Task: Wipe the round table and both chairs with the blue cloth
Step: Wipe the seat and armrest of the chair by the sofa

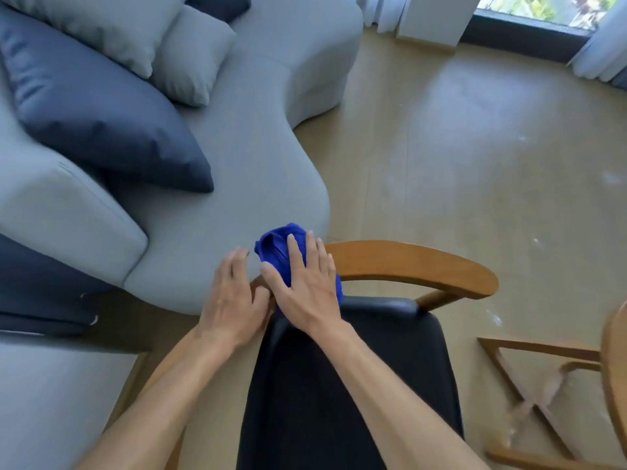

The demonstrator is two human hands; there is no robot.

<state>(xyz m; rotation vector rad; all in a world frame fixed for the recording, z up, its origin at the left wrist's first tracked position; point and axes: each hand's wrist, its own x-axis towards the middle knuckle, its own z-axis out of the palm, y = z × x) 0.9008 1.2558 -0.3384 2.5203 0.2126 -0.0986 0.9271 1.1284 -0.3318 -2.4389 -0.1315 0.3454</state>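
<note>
Head view: my right hand (307,293) lies flat with its fingers (294,252) spread and extended, pressing the bunched bright-blue cloth (276,244) down onto the left end of the curved wooden backrest rail of the black-seated chair (407,266). The fingers are not curled round the cloth; they bear on top of it. My left hand (234,300) sits just beside, touching the right at the thumb; its fingers are loosely bent over the rail's end, and whether they clasp the wood I cannot tell. Both forearms are bare and reach forward from the bottom edge, converging at the rail.

The chair's black padded seat (356,385) lies directly beneath my arms. A grey curved fabric sofa (254,147) stands just beyond the rail, bearing a dark navy cushion (101,113) and pale grey cushions (193,59). At the right edge, part of a light wooden bench (615,368) and its crossed wooden frame (529,401) show. The tan floor (475,147) carries pale smears.
</note>
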